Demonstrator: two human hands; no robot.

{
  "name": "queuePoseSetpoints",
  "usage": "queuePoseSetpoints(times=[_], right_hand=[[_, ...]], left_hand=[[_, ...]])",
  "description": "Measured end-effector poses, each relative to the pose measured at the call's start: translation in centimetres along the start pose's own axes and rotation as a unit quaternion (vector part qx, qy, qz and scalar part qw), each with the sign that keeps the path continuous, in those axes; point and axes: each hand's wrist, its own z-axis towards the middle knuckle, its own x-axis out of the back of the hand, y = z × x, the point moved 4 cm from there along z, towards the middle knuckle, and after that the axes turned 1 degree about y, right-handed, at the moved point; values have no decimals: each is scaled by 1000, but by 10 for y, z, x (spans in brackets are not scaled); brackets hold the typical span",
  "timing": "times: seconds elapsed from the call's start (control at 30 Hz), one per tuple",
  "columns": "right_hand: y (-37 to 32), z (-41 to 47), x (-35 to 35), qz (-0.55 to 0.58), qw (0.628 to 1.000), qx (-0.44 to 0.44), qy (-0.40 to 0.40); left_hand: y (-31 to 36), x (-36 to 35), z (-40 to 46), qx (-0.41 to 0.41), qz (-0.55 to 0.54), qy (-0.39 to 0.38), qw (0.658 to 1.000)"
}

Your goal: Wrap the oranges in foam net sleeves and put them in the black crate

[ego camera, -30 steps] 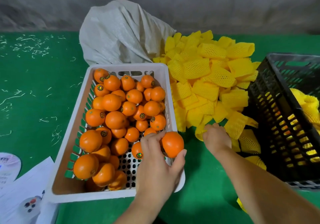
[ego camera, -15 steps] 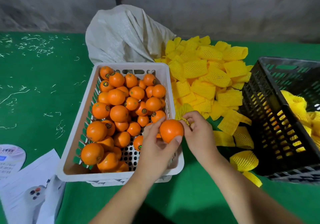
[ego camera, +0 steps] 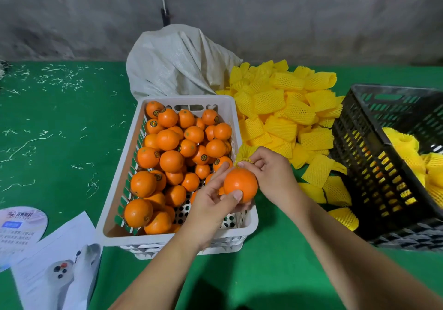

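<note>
The black crate (ego camera: 359, 156) stands at my right, with wrapped fruit already inside. Over the near corner of the white basket (ego camera: 182, 238), my left hand (ego camera: 211, 204) grips one orange (ego camera: 240, 185) with curled fingers. My right hand (ego camera: 271, 175) pinches a yellow sleeve (ego camera: 247, 152) just above it. If the sleeve mouth is not opened enough, it may tear, or the orange may slip back into the basket.

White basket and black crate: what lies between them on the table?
In the head view, a pile of yellow foam net sleeves lies between the white basket and black crate.
</note>
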Motion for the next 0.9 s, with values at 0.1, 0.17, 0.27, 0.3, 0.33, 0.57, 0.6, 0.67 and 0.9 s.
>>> queuePoseSetpoints(times=[0.1,0.17,0.27,0.3,0.33,0.57,0.6,0.67,0.9], right_hand=[[-4,2,2,-22,999,-21,-35],[-10,4,8,-21,998,-25,-51],[-29,5,20,-45,996,7,-82],[-37,5,23,-67,993,26,-89],[-45,4,26,-83,991,44,-92],[-88,-12,13,-244,952,130,-133],[-90,-18,9,-245,951,134,-134],[-90,-28,1,-242,952,144,-122],[-82,-44,0,-254,942,217,-30]], left_hand=[[-6,1,3,9,-1,2,1000],[-9,2,5,15,9,10,1000],[-12,5,7,21,20,45,999],[-12,6,7,18,19,56,998],[-13,7,8,15,15,64,998],[-13,12,11,6,43,120,992],[-13,14,12,4,38,141,989],[-15,16,12,5,31,176,984],[-20,21,16,13,15,238,971]])
